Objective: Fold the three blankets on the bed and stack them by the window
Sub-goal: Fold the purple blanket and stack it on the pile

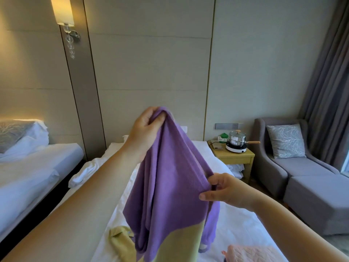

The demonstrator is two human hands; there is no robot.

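While left hand (145, 127) and right hand (224, 191) pinch purple blanket (170, 186), hem cropped

Hotel-style bedroom, no doubt about it: beneath the left hand (145, 127) and right hand (224, 190) runs a bed (236, 227) in plain white sheets, and well off to the left of the left hand there's a second bed (34, 167), same white linen, pillows bunched at its head. Beyond the hands, a padded panelled wall (151, 63); up and left, a lit wall lamp (63, 12) strung with glass beads. Right of the right hand, a wooden bedside surface (236, 156) under a switch plate (226, 126), then a grey armchair (279, 167) with cushion (285, 140) and footstool (317, 195), grey curtains (328, 82) behind.
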